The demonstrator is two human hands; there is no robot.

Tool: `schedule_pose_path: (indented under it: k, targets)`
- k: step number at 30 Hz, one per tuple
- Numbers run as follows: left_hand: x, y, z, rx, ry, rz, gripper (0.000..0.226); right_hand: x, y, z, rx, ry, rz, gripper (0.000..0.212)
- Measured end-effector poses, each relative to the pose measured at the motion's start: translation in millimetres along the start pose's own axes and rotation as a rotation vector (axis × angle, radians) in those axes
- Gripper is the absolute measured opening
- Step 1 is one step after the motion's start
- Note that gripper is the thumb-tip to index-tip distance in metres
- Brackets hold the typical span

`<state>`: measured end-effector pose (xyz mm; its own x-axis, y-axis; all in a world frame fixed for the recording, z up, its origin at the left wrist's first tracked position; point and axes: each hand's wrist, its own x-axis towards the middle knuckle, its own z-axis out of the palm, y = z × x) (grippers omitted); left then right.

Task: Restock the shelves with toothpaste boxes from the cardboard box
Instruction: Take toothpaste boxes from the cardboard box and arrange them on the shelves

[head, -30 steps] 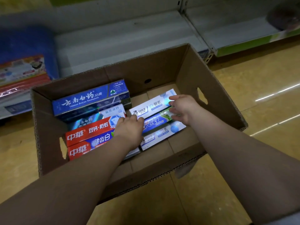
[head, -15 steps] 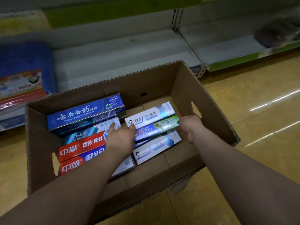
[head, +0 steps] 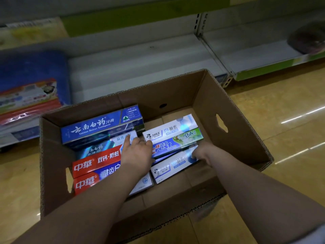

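A blurred blue plastic-wrapped stack (head: pixel 33 76) is lying on the white metal shelf (head: pixel 140 67) at the upper left. In the frame's centre an open brown cardboard box (head: pixel 237 110) is sitting on the glossy tan floor (head: pixel 290 120). Inside it at left are lying a long blue toothpaste box (head: pixel 98 125) and two red toothpaste boxes (head: pixel 95 161). The left hand (head: pixel 137 155) is resting with outstretched fingers on the left end of the blue-and-green Crest toothpaste box (head: pixel 175 142). The right hand (head: pixel 202 152) is curling at that box's right end, its fingertips hidden, so its grip is unclear.
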<state>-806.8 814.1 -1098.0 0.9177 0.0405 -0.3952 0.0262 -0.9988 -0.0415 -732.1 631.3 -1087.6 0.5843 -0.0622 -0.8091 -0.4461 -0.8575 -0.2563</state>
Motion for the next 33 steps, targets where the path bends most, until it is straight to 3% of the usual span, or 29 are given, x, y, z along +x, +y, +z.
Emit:
schedule_pose_path:
  k: [9,17,22,33]
  targets:
    - [2,0,-5,0.002,-0.024,-0.011,0.050,-3,16,3,-0.150,-0.018,0.015,0.054]
    - [1,1,-6,0.014,-0.029,-0.018,0.050,-4,16,1,0.043,-0.026,0.019,0.066]
    - [1,0,-5,0.007,-0.024,-0.017,0.049,-13,15,-9,0.284,-0.123,-0.010,0.054]
    - [-2,-1,-8,0.032,-0.043,0.010,0.048,-19,24,-39,0.327,-0.298,-0.035,0.033]
